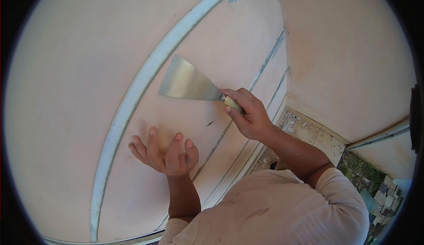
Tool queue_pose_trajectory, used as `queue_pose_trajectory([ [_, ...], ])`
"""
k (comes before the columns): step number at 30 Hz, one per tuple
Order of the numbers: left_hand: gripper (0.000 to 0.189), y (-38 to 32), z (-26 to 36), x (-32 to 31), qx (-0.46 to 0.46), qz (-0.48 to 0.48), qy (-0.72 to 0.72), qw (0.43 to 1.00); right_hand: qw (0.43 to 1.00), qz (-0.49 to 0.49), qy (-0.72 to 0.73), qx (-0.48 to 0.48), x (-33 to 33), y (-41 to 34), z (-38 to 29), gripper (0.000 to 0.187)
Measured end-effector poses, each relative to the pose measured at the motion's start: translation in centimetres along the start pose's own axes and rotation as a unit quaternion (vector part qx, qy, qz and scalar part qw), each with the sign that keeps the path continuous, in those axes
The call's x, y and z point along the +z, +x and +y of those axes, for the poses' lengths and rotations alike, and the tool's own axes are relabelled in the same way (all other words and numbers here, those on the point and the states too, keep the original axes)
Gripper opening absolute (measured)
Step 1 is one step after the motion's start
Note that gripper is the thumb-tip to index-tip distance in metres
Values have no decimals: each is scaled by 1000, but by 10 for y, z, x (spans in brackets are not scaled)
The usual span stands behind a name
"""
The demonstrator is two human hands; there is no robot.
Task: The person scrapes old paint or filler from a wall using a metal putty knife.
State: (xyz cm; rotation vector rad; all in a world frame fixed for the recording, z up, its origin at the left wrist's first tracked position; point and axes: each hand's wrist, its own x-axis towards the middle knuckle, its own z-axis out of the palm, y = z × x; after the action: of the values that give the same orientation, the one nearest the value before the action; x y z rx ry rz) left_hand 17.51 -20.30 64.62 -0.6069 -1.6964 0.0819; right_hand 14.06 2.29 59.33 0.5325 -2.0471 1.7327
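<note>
My right hand (250, 112) grips the pale handle of a putty knife (190, 81). Its wide metal blade points up and left, its edge beside a pale blue raised band (154, 62) that crosses the wall (212, 59). Whether the blade touches the wall, I cannot tell. My left hand (169, 154) is raised in front of the wall below the blade, palm up, fingers apart and curled, with nothing in it. A small dark mark (209, 123) shows on the wall between the two hands.
Narrow grooves (267, 61) with grey-blue patches run across the lower wall. A second wall (344, 52) meets it at a corner on the right. Debris lies on the tiled floor (303, 130). Grass (359, 167) and a pile of broken tiles (386, 197) are at the lower right.
</note>
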Motion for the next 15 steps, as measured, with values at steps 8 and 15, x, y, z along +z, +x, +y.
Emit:
queue_pose_trajectory([
  [8, 30, 17, 20, 24, -27, -45, 154, 987, 995, 73, -63, 32, -68, -1, 123, 44],
  [15, 39, 13, 19, 21, -64, -26, 159, 985, 987, 102, -61, -108, -111, 80, 87, 47],
])
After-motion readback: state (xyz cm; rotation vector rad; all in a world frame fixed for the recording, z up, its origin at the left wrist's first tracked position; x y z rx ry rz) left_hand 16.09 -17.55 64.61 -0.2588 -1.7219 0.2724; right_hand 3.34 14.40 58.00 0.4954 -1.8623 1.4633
